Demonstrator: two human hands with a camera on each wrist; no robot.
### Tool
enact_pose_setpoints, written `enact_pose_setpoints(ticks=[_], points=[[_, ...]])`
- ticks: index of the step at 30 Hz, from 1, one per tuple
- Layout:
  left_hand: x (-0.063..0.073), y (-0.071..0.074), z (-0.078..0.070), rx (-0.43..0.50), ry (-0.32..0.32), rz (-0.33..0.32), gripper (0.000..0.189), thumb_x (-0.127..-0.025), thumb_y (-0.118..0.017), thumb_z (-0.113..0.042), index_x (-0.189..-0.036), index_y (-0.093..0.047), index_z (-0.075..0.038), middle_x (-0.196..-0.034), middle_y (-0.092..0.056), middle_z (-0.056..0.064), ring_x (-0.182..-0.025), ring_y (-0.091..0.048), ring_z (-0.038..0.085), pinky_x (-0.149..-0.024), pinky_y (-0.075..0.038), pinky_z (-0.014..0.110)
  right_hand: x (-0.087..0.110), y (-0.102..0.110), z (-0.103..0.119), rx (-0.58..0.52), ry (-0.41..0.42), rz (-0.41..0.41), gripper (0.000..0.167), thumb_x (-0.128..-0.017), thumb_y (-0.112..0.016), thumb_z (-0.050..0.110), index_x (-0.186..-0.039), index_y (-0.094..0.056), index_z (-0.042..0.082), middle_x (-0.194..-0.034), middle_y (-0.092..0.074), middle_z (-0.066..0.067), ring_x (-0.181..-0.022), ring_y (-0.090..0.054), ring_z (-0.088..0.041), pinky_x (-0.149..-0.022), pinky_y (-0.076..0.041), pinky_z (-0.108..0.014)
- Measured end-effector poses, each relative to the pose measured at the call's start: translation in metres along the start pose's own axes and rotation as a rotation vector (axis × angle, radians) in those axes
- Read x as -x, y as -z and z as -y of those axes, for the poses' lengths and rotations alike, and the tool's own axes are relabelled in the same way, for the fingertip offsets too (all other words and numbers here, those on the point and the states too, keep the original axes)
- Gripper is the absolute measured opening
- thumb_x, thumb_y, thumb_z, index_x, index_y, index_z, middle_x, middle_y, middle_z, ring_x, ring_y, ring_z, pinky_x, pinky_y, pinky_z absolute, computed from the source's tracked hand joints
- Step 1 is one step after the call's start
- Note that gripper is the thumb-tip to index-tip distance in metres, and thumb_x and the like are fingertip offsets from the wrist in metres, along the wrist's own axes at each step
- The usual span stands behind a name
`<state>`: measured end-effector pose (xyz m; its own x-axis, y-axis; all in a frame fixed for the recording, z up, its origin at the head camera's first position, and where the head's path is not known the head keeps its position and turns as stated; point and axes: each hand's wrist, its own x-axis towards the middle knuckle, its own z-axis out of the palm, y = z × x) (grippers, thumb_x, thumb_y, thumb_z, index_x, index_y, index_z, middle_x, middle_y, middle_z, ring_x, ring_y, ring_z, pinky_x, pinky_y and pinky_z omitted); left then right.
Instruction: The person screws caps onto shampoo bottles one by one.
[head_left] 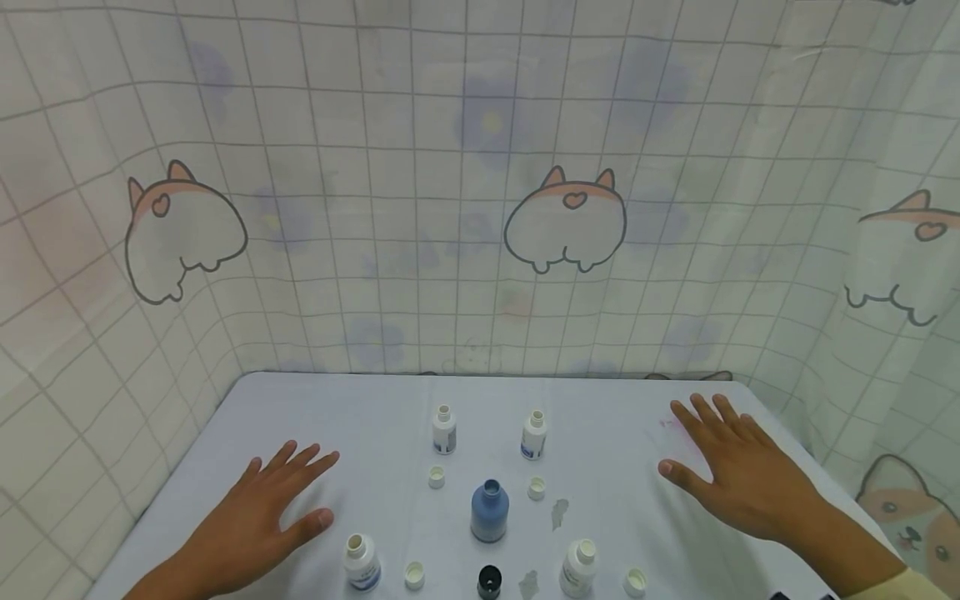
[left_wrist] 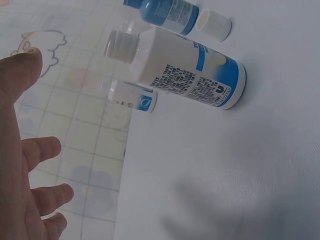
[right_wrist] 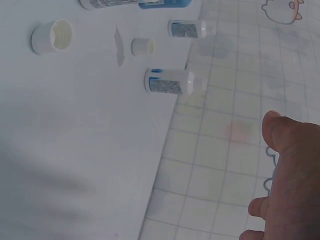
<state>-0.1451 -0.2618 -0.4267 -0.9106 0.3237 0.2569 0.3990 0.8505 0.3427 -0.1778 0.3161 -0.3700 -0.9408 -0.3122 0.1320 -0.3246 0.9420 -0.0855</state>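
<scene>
My left hand (head_left: 251, 521) hovers over the left part of the table, fingers spread, holding nothing. Nearest to it stands an uncapped white bottle (head_left: 362, 563), its label large in the left wrist view. Over the right part of the table my right hand (head_left: 742, 475) is also spread and holds nothing. The closest bottle to it is an uncapped white one (head_left: 578, 568) at the front right. A blue bottle (head_left: 490, 512) without its cap stands upright in the middle. Two more uncapped white bottles, one left (head_left: 444, 431) and one right (head_left: 534, 436), stand farther back.
White caps (head_left: 414, 575) (head_left: 635, 582) (head_left: 536, 487) (head_left: 437, 477) lie beside the white bottles, and a black cap (head_left: 489, 581) lies in front of the blue one. Grey patches (head_left: 559, 513) mark the white table (head_left: 337, 417). A checked curtain (head_left: 420, 208) surrounds it.
</scene>
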Motion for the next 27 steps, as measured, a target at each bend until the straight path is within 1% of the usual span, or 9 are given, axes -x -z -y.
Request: enact_pose_setpoints(ticks=[4,7,9,12,17,21,23,25,27], points=[[0.001,-0.002,0.0,0.016,-0.015,0.001,0.059,-0.098,-0.065,-0.05,-0.152,-0.051,-0.029,-0.152,-0.05,0.012,-0.146,-0.032,0.046,-0.109,-0.025,0.073,0.001,0.0,0.002,-0.008,0.006,0.003,0.086,-0.102,-0.047,0.064,-0.162,-0.025,0.007,-0.163,-0.024,-0.027,-0.152,-0.012,-0.048,-0.121,-0.003,-0.062],[0.002,-0.003,-0.001,0.031,-0.027,0.001,0.06,-0.097,-0.067,-0.047,-0.152,-0.05,-0.029,-0.153,-0.05,0.011,-0.146,-0.033,0.046,-0.109,-0.027,0.072,0.001,-0.001,0.003,-0.013,0.011,0.005,0.085,-0.102,-0.047,0.064,-0.162,-0.025,0.008,-0.164,-0.024,-0.026,-0.151,-0.013,-0.047,-0.121,-0.004,-0.062],[0.003,-0.004,0.0,0.039,-0.032,0.002,0.061,-0.097,-0.069,-0.046,-0.152,-0.049,-0.03,-0.153,-0.05,0.009,-0.146,-0.034,0.044,-0.11,-0.028,0.07,0.001,-0.001,0.003,-0.014,0.012,0.004,0.085,-0.102,-0.047,0.063,-0.162,-0.024,0.008,-0.164,-0.024,-0.026,-0.152,-0.013,-0.047,-0.121,-0.003,-0.061],[0.003,-0.005,0.0,0.058,-0.034,0.012,0.062,-0.095,-0.071,-0.046,-0.152,-0.049,-0.032,-0.153,-0.05,0.004,-0.145,-0.037,0.041,-0.108,-0.033,0.068,0.001,-0.001,0.004,-0.016,0.016,0.0,0.085,-0.102,-0.047,0.063,-0.162,-0.025,0.008,-0.164,-0.024,-0.026,-0.152,-0.012,-0.047,-0.121,-0.003,-0.061],[0.004,-0.006,0.0,0.116,-0.004,0.065,0.065,-0.094,-0.071,-0.05,-0.152,-0.047,-0.038,-0.154,-0.049,-0.002,-0.142,-0.042,0.038,-0.1,-0.042,0.069,0.001,-0.003,0.004,-0.015,0.021,-0.002,0.084,-0.102,-0.047,0.063,-0.162,-0.024,0.009,-0.164,-0.024,-0.025,-0.153,-0.01,-0.045,-0.122,0.0,-0.059],[0.007,-0.008,0.002,0.159,0.034,0.11,0.066,-0.092,-0.071,-0.056,-0.152,-0.044,-0.044,-0.154,-0.048,-0.007,-0.142,-0.043,0.036,-0.1,-0.044,0.068,0.002,-0.005,0.003,-0.013,0.023,-0.004,0.084,-0.103,-0.047,0.062,-0.163,-0.023,0.009,-0.164,-0.023,-0.025,-0.153,-0.009,-0.045,-0.122,0.003,-0.057],[0.007,-0.01,0.003,0.177,0.054,0.124,0.065,-0.091,-0.071,-0.059,-0.149,-0.045,-0.046,-0.152,-0.049,-0.012,-0.14,-0.046,0.032,-0.101,-0.045,0.065,0.002,-0.005,0.003,-0.017,0.023,-0.006,0.083,-0.103,-0.047,0.062,-0.163,-0.023,0.009,-0.165,-0.023,-0.024,-0.153,-0.01,-0.045,-0.122,0.003,-0.056],[0.007,-0.012,0.004,0.198,0.064,0.138,0.064,-0.089,-0.072,-0.06,-0.146,-0.047,-0.047,-0.148,-0.051,-0.018,-0.138,-0.049,0.026,-0.102,-0.046,0.059,0.002,-0.005,0.004,-0.021,0.023,-0.01,0.083,-0.103,-0.047,0.061,-0.163,-0.024,0.009,-0.165,-0.023,-0.024,-0.153,-0.011,-0.045,-0.122,0.001,-0.058],[0.007,-0.012,0.004,0.219,0.052,0.154,0.063,-0.088,-0.074,-0.06,-0.144,-0.05,-0.044,-0.144,-0.052,-0.021,-0.133,-0.053,0.023,-0.101,-0.049,0.053,0.002,-0.006,0.004,-0.03,0.024,-0.012,0.082,-0.103,-0.048,0.061,-0.163,-0.024,0.009,-0.164,-0.023,-0.025,-0.152,-0.012,-0.046,-0.122,-0.001,-0.06]])
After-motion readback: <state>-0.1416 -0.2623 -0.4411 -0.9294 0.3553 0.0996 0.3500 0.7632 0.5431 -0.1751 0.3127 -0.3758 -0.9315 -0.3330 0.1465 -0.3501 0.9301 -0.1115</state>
